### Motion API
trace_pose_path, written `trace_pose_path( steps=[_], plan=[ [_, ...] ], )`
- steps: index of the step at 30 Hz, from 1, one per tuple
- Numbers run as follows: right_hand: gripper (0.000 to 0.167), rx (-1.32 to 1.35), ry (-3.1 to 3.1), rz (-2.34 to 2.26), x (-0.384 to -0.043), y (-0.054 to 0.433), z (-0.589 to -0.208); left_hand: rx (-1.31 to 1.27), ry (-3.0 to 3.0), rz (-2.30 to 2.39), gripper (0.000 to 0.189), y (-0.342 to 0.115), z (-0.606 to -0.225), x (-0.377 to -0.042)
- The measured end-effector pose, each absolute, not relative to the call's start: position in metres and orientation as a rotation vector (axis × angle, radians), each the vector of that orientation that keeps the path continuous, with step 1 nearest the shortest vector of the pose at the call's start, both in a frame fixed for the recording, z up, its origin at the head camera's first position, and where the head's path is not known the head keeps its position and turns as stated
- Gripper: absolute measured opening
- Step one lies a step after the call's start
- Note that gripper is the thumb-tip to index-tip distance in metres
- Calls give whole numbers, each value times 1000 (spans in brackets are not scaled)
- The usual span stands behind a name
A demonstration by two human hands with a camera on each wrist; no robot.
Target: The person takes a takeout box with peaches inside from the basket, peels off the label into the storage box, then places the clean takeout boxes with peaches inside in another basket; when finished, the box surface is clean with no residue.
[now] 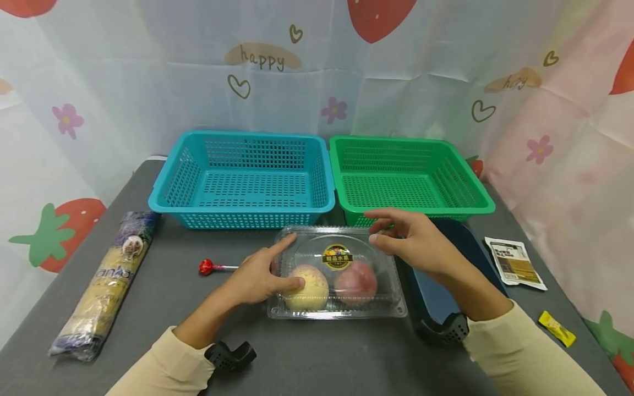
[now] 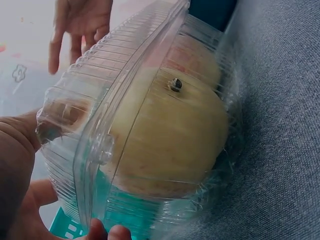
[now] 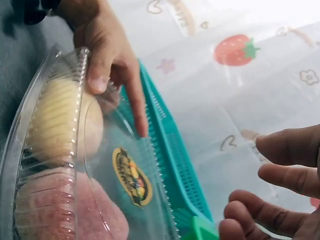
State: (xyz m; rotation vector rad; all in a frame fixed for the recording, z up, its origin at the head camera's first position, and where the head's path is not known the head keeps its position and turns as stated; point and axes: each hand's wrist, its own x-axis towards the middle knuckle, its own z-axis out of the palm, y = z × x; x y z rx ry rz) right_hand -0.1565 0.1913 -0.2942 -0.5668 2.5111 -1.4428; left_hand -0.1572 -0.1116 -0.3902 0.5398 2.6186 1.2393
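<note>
left hand (image 1: 262, 276): index extended, other fingers apparently curled | right hand (image 1: 415, 240): raised, fingers bent

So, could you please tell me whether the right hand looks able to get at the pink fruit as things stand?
Probably not: the pink fruit sits inside the clear container, whose lid looks closed over it. The right hand holds nothing, but that lid seems in the way.

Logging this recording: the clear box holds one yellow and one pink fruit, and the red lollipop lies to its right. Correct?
Wrong side: the clear box holds one yellow fruit and one pink fruit, but the red lollipop lies to its left, as the head view shows.
</note>
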Motion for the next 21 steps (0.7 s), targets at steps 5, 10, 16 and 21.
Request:
trace_pose_path(
  steps=[5,10,16,21],
  plan=[
    [41,-518,2488,-1427,-171,182,-300,540,2627,1230,91,-111,-391,-157],
    [40,-526,2477,-1412,-180,173,-307,550,2623,1228,91,-111,-391,-157],
    [39,-552,2426,-1337,-190,165,-316,521,2611,1224,91,-112,-391,-156],
    [40,-521,2381,-1282,-195,158,-323,494,2614,1205,91,-111,-389,-157]
  ],
)
